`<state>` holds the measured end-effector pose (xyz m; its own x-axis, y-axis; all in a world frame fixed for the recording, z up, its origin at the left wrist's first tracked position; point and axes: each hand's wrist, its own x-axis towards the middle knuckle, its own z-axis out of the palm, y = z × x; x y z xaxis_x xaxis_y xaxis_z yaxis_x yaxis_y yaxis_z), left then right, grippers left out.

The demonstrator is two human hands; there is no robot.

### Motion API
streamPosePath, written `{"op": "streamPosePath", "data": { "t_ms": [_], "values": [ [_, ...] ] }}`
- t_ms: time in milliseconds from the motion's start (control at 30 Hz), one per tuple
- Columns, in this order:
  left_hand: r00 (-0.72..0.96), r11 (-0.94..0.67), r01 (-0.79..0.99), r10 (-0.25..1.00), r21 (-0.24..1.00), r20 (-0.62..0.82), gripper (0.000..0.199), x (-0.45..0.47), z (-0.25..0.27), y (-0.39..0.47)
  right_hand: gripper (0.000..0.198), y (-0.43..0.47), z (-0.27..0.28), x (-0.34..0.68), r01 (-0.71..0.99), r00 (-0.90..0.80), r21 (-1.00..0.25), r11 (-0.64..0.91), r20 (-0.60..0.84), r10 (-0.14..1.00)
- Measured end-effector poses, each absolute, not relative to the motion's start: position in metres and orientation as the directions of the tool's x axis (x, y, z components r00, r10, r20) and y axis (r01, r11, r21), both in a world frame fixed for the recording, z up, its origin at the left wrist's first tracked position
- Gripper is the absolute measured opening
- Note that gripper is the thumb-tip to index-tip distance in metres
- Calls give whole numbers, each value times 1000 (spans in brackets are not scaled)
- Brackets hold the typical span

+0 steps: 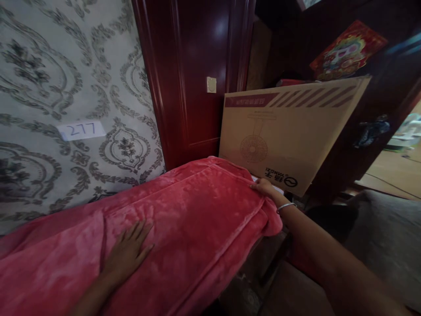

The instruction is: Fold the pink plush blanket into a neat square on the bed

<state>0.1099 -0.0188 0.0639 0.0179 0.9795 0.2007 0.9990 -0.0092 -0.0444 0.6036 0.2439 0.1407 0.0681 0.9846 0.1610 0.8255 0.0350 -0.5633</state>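
Note:
A pink-red plush blanket is spread in folded layers over a long surface along the wall. My left hand lies flat on the blanket at the lower left, fingers stretched out, holding nothing. At the blanket's far right corner, my right hand has its fingers closed on the edge. A bracelet circles my right wrist. Something white shows partly beside that hand, under the blanket's edge; its kind I cannot make out.
A large cardboard box with a printed fan stands behind the right hand, by a dark red door panel. Patterned wallpaper bears a paper label reading 277. A grey padded seat is at the right.

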Motion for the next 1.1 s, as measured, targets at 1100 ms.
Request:
{"op": "streamPosePath", "data": {
  "t_ms": [1100],
  "values": [
    [-653,-96,-29,755,995,54,82,171,122,79,48,-5,77,453,292,-602,-339,894,662,447]
  ]
}}
